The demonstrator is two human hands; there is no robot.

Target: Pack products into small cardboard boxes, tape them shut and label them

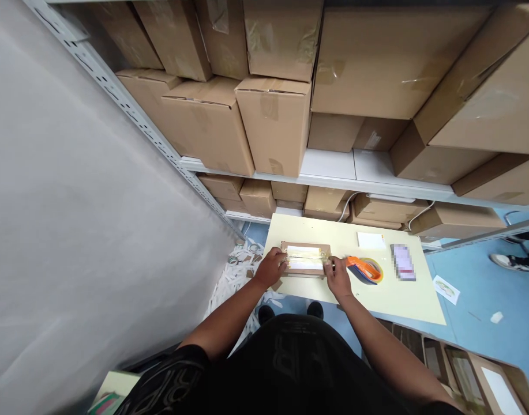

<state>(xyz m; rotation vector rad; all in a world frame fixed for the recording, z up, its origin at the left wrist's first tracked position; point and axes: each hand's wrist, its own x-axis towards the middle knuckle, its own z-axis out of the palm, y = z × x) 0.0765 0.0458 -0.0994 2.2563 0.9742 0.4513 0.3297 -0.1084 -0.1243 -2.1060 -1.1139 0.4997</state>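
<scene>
Below the frame's centre, our left hand (271, 267) and right hand (338, 279) flank a brown rectangular cardboard box (306, 259), fingers curled at its ends; whether clamped, we cannot tell. We seem to be smoothing its glossy yellowish tape (325, 253); next calls for even pressure.

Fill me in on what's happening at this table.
A person has both hands on a small cardboard box at the near edge of a pale table. The left hand is at the box's left end and the right hand at its right end. Tape runs along its top. An orange tape dispenser lies just right of the right hand, with a phone farther right.
</scene>
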